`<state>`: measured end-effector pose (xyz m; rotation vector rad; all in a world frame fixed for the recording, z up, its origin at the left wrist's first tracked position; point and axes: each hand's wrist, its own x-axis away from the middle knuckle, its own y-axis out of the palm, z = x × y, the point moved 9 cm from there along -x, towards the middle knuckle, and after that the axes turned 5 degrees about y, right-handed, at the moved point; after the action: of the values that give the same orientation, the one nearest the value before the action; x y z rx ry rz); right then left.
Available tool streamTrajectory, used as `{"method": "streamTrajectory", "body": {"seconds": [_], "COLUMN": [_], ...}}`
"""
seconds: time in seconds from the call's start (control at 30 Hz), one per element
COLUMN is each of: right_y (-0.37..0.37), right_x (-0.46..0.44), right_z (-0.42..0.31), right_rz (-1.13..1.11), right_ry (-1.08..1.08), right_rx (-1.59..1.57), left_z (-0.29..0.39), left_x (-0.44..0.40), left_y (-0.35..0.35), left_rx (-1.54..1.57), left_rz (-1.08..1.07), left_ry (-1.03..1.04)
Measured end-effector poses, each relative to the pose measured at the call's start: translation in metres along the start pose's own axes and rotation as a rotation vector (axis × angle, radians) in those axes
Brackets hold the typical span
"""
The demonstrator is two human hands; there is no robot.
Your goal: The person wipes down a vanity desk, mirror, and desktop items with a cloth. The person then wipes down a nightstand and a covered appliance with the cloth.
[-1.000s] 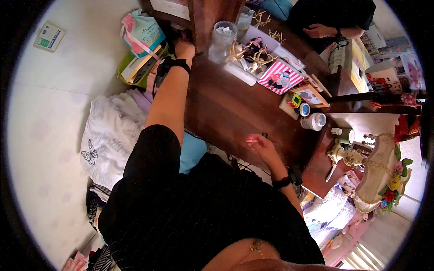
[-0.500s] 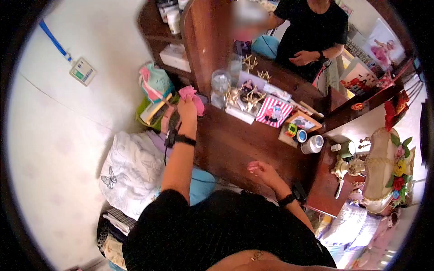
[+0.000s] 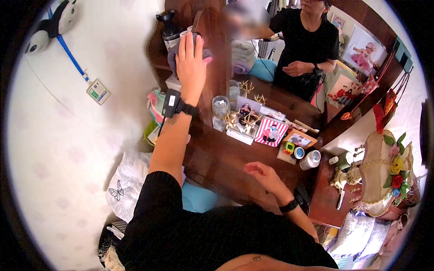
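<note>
Left hand (image 3: pixel 191 67): grip flat, fingers extended over a pink cloth (image 3: pixel 207 60); thumb hidden, so any pinch cannot be told. Change: raised from beside the green basket (image 3: pixel 149 133) to the cabinet upright (image 3: pixel 218 58), bringing the cloth to shelf level. Cloth: bright pink edge exposed, slightly blurred, remainder mostly covered. Right hand (image 3: pixel 264 176): loosely curled, nothing held, above the worktop (image 3: pixel 210 156). Beyond: red-striped picture (image 3: pixel 271 132), white jar (image 3: pixel 311 160).

A home, seemingly a bedroom: bedding (image 3: pixel 355 237) at lower right, a flowered lamp (image 3: pixel 376 178) at right, a mirror (image 3: pixel 335 72) over the desk (image 3: pixel 208 165), a framed photo (image 3: pixel 302 139), a plush panda (image 3: pixel 52 26) upper left.
</note>
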<state>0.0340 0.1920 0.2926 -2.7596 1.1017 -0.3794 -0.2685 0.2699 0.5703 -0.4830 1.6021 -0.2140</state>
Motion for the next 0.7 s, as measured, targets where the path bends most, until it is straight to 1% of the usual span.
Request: {"method": "streamTrajectory", "body": {"seconds": [0.07,0.17,0.4,0.5,0.6,0.7], "right_y": [0.0,-0.002,-0.013,-0.02,-0.024,-0.021], "right_x": [0.001,0.007,0.018,0.029,0.038,0.038], "right_z": [0.021,0.027,0.018,0.011,0.011,0.032], "right_rz": [-0.007,-0.026,0.014,0.029,0.071,0.066], "right_ry": [0.018,0.034,-0.015,0.007,0.019,0.04], "right_rx": [0.01,-0.024,-0.031,0.006,0.055,0.009], "left_z": [-0.005,-0.007,-0.008,-0.012,-0.011,-0.003], "left_x": [0.005,-0.01,-0.09,-0.121,-0.124,-0.106], "left_y": [0.001,0.007,0.035,0.049,0.056,0.047], "left_rx": [0.031,-0.015,-0.019,-0.021,-0.004,-0.062], "left_rz": [0.027,0.046,0.142,0.162,0.158,0.171], "left_ry": [0.021,0.058,0.136,0.155,0.08,0.091]}}
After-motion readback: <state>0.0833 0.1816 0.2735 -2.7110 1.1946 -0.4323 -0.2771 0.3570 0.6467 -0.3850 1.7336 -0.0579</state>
